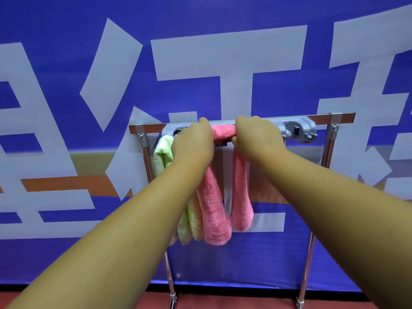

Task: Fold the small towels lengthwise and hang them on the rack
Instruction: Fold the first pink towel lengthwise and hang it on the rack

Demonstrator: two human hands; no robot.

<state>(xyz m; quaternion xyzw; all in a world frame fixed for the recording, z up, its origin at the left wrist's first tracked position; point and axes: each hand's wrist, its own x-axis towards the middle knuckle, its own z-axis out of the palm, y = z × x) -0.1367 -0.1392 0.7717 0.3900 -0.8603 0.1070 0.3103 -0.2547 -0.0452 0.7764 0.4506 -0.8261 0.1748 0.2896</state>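
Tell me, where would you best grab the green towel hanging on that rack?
Probably pinch the green towel just below the top of the rack, coming from the front left. It hangs there as a narrow folded strip with that side exposed; the left hand and pink towel crowd its right.

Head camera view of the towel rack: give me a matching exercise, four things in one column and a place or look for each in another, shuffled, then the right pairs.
Things:
1 pink towel
2 green towel
3 rack
4 banner

Descriptions:
A hangs at the left end of the top bar
B blue with large white characters
C stretched along the middle of the top bar, both ends hanging down
D shiny metal frame with upright posts

Pairs: 1-C, 2-A, 3-D, 4-B
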